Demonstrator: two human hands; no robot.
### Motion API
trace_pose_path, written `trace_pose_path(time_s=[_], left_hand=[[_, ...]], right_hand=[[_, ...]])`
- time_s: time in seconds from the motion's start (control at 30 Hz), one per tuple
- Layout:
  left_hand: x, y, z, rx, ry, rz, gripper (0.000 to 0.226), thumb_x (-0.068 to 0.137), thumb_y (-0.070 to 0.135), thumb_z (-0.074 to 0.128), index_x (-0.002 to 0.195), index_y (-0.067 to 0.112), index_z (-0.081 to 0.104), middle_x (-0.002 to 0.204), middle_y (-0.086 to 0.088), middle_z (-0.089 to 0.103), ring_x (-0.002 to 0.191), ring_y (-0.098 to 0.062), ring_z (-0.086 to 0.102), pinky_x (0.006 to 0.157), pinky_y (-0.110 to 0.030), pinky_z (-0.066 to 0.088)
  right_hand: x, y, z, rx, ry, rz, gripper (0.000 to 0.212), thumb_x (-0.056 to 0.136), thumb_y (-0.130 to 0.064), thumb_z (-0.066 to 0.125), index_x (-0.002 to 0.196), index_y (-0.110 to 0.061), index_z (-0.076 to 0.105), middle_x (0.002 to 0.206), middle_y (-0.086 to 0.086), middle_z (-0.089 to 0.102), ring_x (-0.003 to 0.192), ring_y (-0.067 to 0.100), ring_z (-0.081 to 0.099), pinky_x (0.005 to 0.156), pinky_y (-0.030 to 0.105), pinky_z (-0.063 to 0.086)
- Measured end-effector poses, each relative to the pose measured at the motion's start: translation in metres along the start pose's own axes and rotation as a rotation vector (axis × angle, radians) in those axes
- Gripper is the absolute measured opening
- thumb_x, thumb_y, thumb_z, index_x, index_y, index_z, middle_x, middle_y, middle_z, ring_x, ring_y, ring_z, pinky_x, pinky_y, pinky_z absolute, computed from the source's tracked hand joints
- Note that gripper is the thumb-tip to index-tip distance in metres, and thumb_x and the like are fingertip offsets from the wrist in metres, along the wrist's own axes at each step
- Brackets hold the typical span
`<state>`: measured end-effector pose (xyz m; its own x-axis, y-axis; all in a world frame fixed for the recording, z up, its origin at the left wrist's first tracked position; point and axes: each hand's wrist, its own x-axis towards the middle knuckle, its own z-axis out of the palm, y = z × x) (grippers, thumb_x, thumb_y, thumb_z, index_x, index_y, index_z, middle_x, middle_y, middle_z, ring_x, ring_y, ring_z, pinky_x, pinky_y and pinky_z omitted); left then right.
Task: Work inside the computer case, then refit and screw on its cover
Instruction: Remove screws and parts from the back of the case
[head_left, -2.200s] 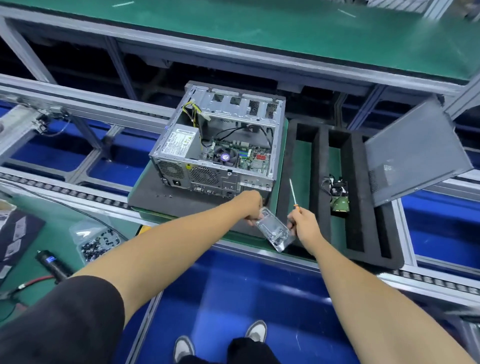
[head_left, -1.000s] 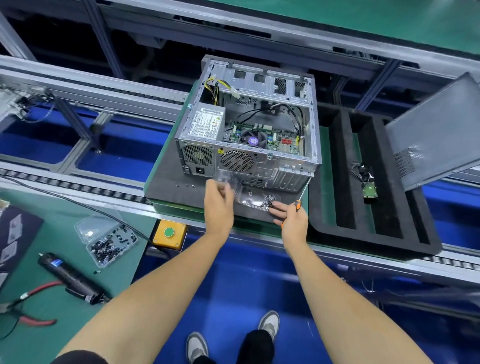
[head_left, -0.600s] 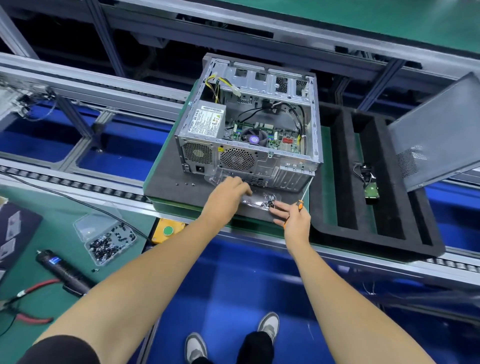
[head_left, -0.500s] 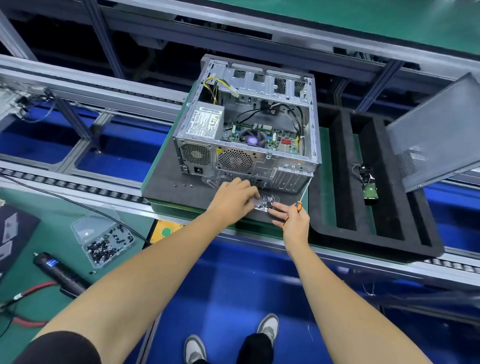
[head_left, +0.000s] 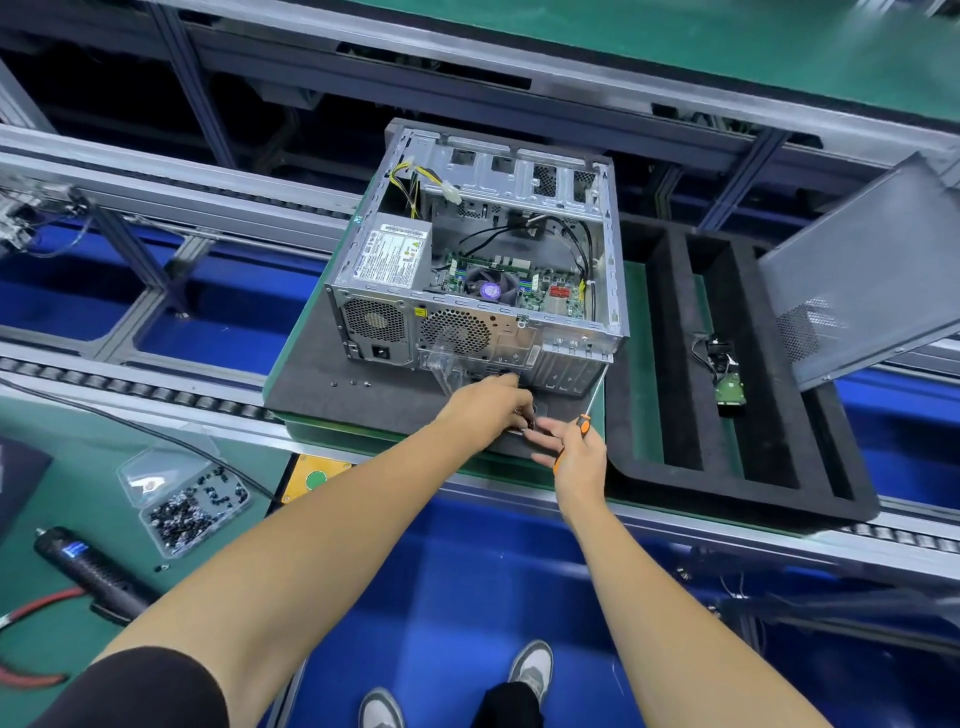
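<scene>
One open grey metal computer case (head_left: 478, 275) sits on the black foam mat's (head_left: 332, 384) far right part. At the near edge, the left hand (head_left: 488, 408) reaches into a clear plastic screw box (head_left: 448, 364), its fingertips hidden so its hold is unclear; the right hand (head_left: 574, 452) grips an orange-handled screwdriver (head_left: 584, 423).

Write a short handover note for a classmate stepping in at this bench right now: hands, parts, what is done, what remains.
Left hand: fingers curled down into the clear screw box, apparently picking a screw.
Right hand: grips the orange-handled screwdriver.
Computer case: open on the black mat, rear towards you.
Side cover: off, leaning at the right, above the foam tray.
Done: cover removed.
Left: finish inside, refit the cover, screw it on.
</scene>
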<state>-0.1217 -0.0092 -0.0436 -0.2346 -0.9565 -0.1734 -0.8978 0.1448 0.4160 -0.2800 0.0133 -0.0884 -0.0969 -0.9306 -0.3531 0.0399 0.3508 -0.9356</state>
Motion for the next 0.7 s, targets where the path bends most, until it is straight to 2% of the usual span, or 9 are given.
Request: trace_pose_path(time_s=[0.17,0.23,0.3,0.4,0.53,0.6,0.7], left_hand=[[0.013,0.003,-0.008,-0.064,-0.109,-0.101,0.02,0.093,0.021,0.072,0.112,0.016,0.072,0.117,-0.003,0.061,0.109,-0.023,0.061,0.078,-0.027,0.039],[0.018,-0.001,-0.004,-0.089,-0.127,-0.103,0.011,0.094,0.015,0.069,0.104,0.015,0.071,0.112,-0.005,0.066,0.107,-0.022,0.064,0.07,-0.023,0.038],[0.017,-0.003,-0.002,-0.124,-0.108,-0.102,0.006,0.094,0.014,0.064,0.096,0.018,0.069,0.111,-0.008,0.069,0.101,-0.022,0.064,0.064,-0.021,0.039],[0.014,-0.007,0.002,-0.112,-0.055,-0.127,0.009,0.093,0.016,0.068,0.102,0.02,0.069,0.111,-0.001,0.064,0.099,-0.019,0.061,0.076,-0.027,0.043],[0.009,-0.017,0.002,-0.222,0.043,-0.188,0.011,0.093,0.017,0.067,0.089,0.027,0.063,0.101,0.004,0.068,0.092,-0.017,0.061,0.08,-0.034,0.049],[0.007,-0.023,0.0,-0.298,0.078,-0.201,0.013,0.094,0.016,0.065,0.086,0.024,0.06,0.094,0.001,0.069,0.088,-0.02,0.064,0.08,-0.036,0.052],[0.003,-0.03,-0.003,-0.316,0.119,-0.15,0.004,0.097,0.016,0.064,0.093,0.016,0.062,0.092,-0.005,0.071,0.086,-0.023,0.066,0.079,-0.038,0.053]], right_hand=[[0.001,0.003,-0.001,-0.014,0.001,-0.002,0.038,0.107,-0.016,0.037,0.099,-0.006,0.072,0.107,0.006,0.076,0.09,0.02,0.077,0.064,0.033,0.058],[0.001,0.003,-0.001,-0.018,0.003,-0.008,0.037,0.106,-0.015,0.037,0.098,-0.006,0.072,0.106,0.006,0.076,0.09,0.019,0.077,0.065,0.034,0.059],[0.001,0.002,0.0,-0.02,0.004,-0.011,0.036,0.105,-0.015,0.038,0.098,-0.006,0.072,0.106,0.007,0.076,0.089,0.019,0.077,0.066,0.035,0.059],[0.0,0.001,0.0,-0.022,0.011,-0.009,0.035,0.105,-0.015,0.039,0.099,-0.006,0.073,0.105,0.006,0.076,0.089,0.018,0.077,0.064,0.033,0.059],[-0.001,0.0,0.001,-0.015,0.02,-0.001,0.032,0.104,-0.014,0.041,0.098,-0.007,0.072,0.103,0.003,0.077,0.088,0.017,0.077,0.061,0.029,0.058],[-0.001,-0.001,0.002,-0.011,0.022,0.001,0.031,0.103,-0.014,0.042,0.096,-0.009,0.072,0.102,0.002,0.077,0.087,0.016,0.077,0.061,0.029,0.058],[-0.001,-0.001,0.002,-0.019,0.021,-0.003,0.032,0.101,-0.014,0.042,0.096,-0.009,0.073,0.103,0.001,0.077,0.087,0.016,0.077,0.064,0.031,0.059]])
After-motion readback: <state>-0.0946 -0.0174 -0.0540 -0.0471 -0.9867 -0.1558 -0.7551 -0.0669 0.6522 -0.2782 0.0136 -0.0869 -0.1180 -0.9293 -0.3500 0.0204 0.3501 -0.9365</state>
